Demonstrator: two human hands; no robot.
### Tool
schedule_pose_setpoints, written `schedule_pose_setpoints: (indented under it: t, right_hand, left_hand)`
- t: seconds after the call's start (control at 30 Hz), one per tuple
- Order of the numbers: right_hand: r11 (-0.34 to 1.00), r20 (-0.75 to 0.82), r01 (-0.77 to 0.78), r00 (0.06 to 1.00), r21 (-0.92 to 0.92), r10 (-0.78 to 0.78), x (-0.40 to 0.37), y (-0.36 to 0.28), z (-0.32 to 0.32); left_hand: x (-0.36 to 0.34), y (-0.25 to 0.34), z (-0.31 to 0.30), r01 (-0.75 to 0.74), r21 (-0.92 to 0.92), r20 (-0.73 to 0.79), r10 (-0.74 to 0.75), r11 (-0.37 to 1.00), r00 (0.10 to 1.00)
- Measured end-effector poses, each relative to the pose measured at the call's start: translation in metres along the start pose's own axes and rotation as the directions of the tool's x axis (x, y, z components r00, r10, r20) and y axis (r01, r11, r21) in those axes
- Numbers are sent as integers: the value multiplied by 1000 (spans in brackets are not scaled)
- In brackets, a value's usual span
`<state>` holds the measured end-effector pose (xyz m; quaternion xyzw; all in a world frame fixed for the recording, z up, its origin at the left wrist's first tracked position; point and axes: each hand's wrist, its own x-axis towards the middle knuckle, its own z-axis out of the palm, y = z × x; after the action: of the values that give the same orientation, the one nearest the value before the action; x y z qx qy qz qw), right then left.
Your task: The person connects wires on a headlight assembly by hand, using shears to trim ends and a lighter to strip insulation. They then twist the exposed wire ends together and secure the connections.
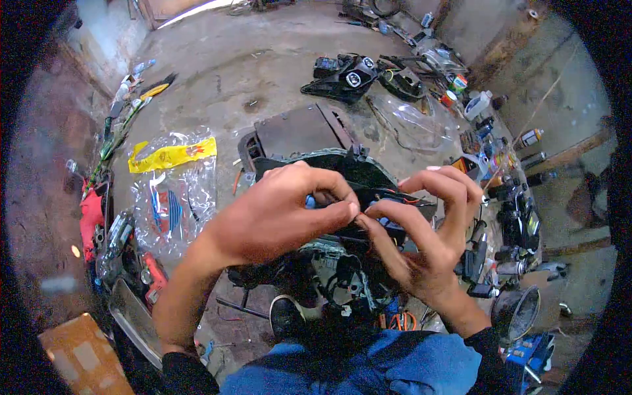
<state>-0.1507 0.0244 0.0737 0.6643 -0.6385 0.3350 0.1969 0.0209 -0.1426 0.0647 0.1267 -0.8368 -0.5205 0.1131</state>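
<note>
In the middle of the head view, my left hand (280, 207) pinches with thumb and forefinger. My right hand (428, 227) pinches right beside it, its other fingers raised and curled. Between the fingertips is what looks like a thin dark wire (359, 220), mostly hidden by them. Behind and under my hands lies a black plastic housing (342, 163), seemingly a vehicle lamp shell, with a pale greenish edge. Thin red-orange wires (394, 192) run across it near my right fingers. Some blue shows inside it, largely covered by my hands.
A flat brown box-shaped piece (303, 130) lies just beyond the housing. Farther off sit a black headlight unit (349, 80) and clear plastic (415, 122). A clear bag with a yellow strip (172, 155) is on the left. Bottles and tools line the right wall; a metal tray (131, 316) stands lower left.
</note>
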Motion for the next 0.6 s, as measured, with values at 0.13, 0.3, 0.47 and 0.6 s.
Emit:
schedule_pose_setpoints:
  t: [0.13,0.3,0.47,0.6]
  right_hand:
    - [999,-61,-36,998,-19,34,-2,-1,10]
    - [995,-35,-60,998,-83,58,-2,0,11]
    - [991,-48,-108,993,-80,104,-9,-1,12]
    - [995,-18,-58,998,-86,57,-11,-2,9]
  left_hand:
    - [5,6,-1,151,-193,24,-149,970,989]
    - [9,14,1,271,-21,-36,-272,962,962]
    - [23,25,-15,290,137,116,-306,947,945]
    - [34,21,-27,233,121,310,-260,965,914]
